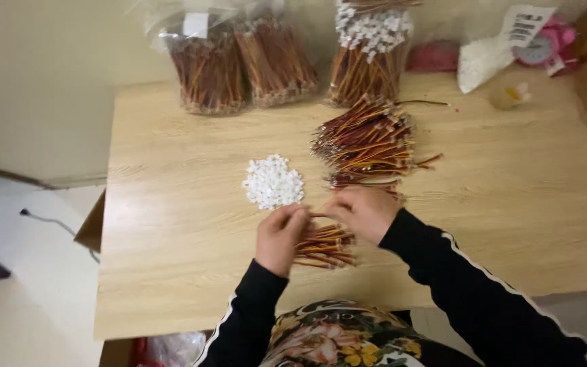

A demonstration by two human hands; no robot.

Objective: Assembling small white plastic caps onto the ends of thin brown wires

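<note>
My left hand [280, 238] and right hand [363, 212] pinch one wire lead [318, 215] between them, above a small wire bundle [325, 247] on the table [171, 224], beside white plastic connectors [273, 181].

left hand [278, 238] and right hand [363, 212] pinching wire bundle [324, 246], white connector pile [273, 181], wooden table [171, 272]

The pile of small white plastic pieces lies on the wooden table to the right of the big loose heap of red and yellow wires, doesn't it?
Not quite. In the head view the pile of small white plastic pieces lies on the wooden table to the left of the big loose heap of red and yellow wires, not the right.
</note>
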